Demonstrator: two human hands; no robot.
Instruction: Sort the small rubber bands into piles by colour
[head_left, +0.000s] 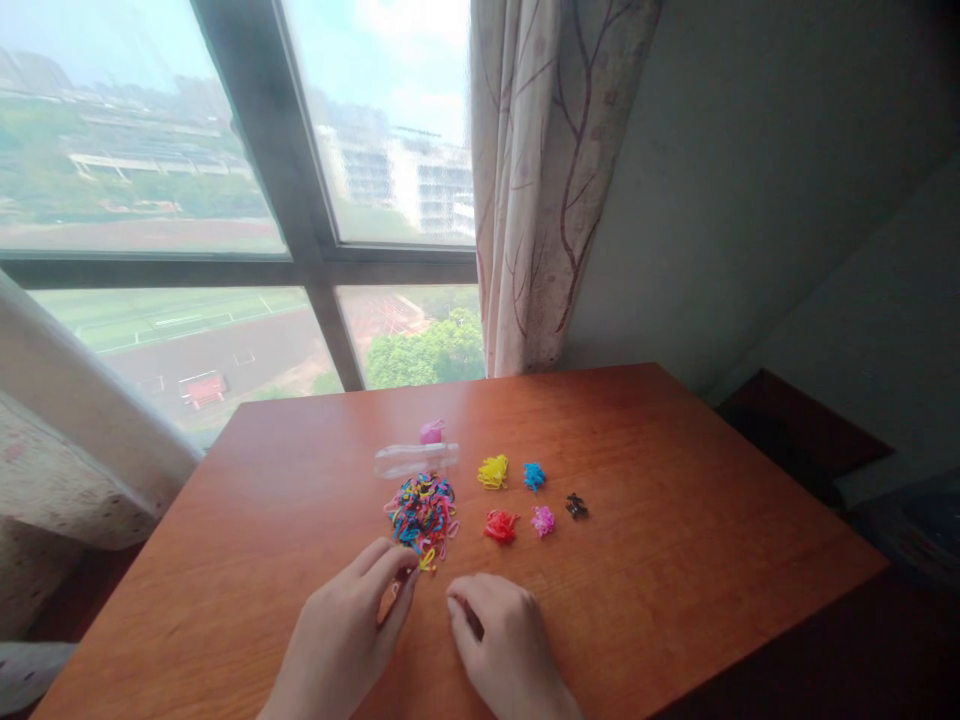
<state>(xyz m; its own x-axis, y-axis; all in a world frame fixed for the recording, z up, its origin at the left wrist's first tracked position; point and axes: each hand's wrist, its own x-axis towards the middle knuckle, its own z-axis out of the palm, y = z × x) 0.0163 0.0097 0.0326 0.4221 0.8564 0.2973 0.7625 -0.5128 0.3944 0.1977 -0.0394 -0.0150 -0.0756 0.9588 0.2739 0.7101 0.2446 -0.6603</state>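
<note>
A mixed heap of small coloured rubber bands point(422, 509) lies on the wooden table point(675, 520). Beside it sit little sorted piles: yellow point(493, 472), blue point(533, 476), red point(500, 525), pink point(542, 520) and black point(576, 506). My left hand point(349, 625) rests at the heap's near edge, its fingertips pinched together on a band there. My right hand point(499, 640) lies next to it, fingers curled under; what they hold, if anything, is hidden. A clear plastic container point(416, 459) lies behind the heap, with a pink lid point(431, 432) beyond it.
A large window point(225, 200) stands behind the table, with a patterned curtain point(547, 180) hanging at its right. A grey wall point(750, 180) closes the right side. A dark piece of furniture point(795, 430) sits beyond the table's right edge.
</note>
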